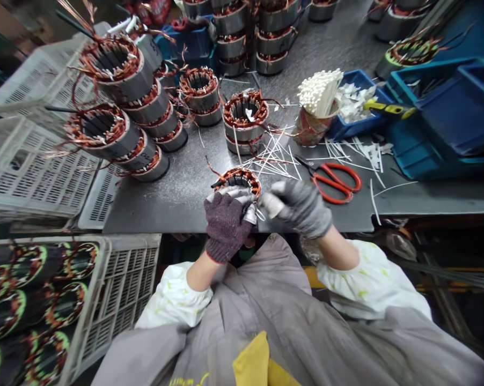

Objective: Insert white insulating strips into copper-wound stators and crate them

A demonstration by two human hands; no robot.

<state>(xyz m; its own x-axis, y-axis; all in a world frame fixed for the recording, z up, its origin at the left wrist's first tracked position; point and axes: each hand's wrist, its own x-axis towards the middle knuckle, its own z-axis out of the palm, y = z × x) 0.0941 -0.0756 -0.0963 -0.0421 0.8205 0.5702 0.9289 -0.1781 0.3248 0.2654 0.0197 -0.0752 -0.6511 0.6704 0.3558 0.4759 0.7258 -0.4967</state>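
Note:
A motor stator with copper windings (242, 177) rests near the front edge of the table. My left hand (229, 222), in a dark maroon glove with pale fingertips, is closed on its near side and covers much of it. A small loop of white cord (260, 214) shows by the left thumb. Just right of the stator is my right hand (300, 206), in a grey glove, its fingers curled together and slightly blurred. Whatever its fingertips pinch is hidden. Red-handled scissors (334, 182) lie beside the right hand, and loose white cords (274, 155) are scattered behind the stator.
Stacked stators (125, 134) stand at the left, with another stack (246, 120) straight behind. At the right are a cup of white sticks (314, 126), a blue bin of white scraps (346, 126), a yellow cutter (389, 109) and teal bins (419, 139). A crate (121, 289) sits lower left.

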